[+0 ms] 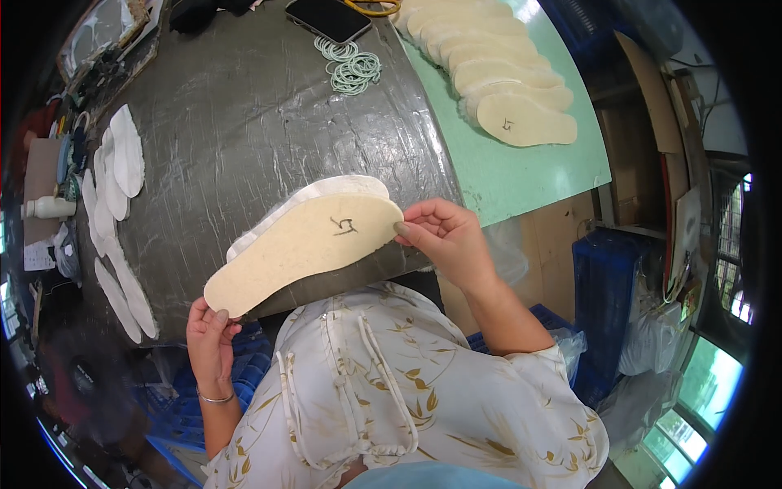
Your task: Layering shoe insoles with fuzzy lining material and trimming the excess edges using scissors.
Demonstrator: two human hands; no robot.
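A cream shoe insole [297, 244] with a dark handwritten mark is stretched between my two hands, just above the table's near edge. My left hand [210, 338] pinches its narrower end at the lower left. At the wider end, my right hand [444, 240] grips the edge between thumb and fingers. Directly behind it shows the rim of a white fuzzy insole [326, 184]; most of that one is hidden, and I cannot tell whether it lies on the table or is held too.
A fanned row of cream insoles [521, 118] covers part of the green board [562, 175] at right. White insoles [122, 155] lie along the left edge of the dark table [204, 138]. Pale green rings [355, 72], a phone [330, 18] and yellow-handled scissors [376, 6] sit at the back.
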